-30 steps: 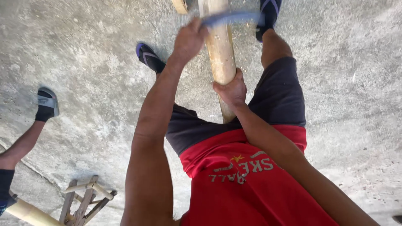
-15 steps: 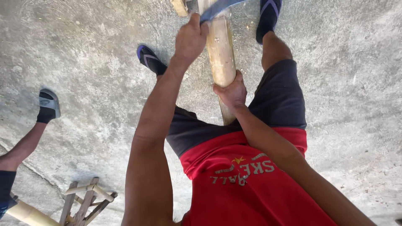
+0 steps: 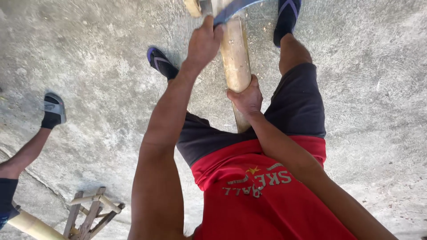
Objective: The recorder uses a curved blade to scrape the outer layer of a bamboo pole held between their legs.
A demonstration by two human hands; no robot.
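A thick pale bamboo pole [image 3: 235,58] runs away from me between my legs. My right hand [image 3: 244,95] is wrapped around it near my lap. Farther up, my left hand [image 3: 204,42] is shut on the handle of a knife, and its blue-grey blade [image 3: 235,9] slants across the pole's far end at the top edge. The pole's tip and the blade's end are cut off by the frame. My feet in dark sandals with purple straps [image 3: 161,63] [image 3: 287,18] rest on either side of the pole.
Rough grey concrete floor [image 3: 364,89] lies all around. Another person's leg and grey sandal [image 3: 53,111] stand at the left. A small wooden stool frame [image 3: 89,213] and a second bamboo piece [image 3: 31,224] are at the bottom left.
The blade lay flat across the pole; it now slants up to the right, nearer the top edge. My left hand turned with it. My right hand kept its grip.
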